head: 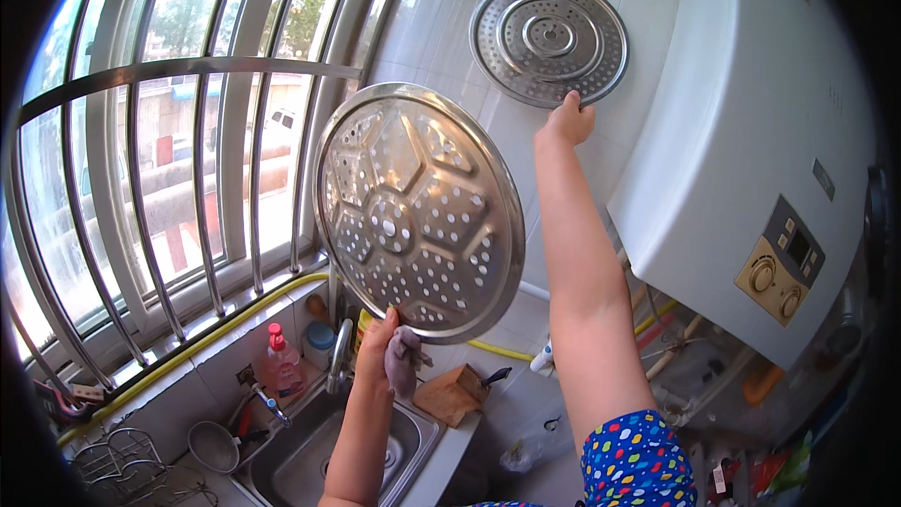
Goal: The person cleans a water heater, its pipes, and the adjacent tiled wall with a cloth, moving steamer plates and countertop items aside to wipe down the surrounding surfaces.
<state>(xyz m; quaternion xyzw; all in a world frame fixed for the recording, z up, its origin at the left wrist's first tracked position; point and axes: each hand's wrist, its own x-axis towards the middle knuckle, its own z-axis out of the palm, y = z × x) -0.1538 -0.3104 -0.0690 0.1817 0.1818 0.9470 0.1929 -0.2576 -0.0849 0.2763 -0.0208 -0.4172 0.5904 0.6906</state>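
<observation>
My left hand grips the lower rim of a round, perforated stainless steel steamer plate, and a greyish-purple cloth is bunched in the same hand. The plate is tilted upright above the sink, in front of the barred window. My right arm reaches up and away; my right hand holds the bottom edge of a second perforated steamer plate, with the thumb on its face. This plate lies against or close to the tiled wall; whether it touches is not clear.
Below is a steel sink with a faucet. Around it are a dish soap bottle, a ladle, wire racks and a wooden knife block. Window bars stand left; a white water heater juts out right.
</observation>
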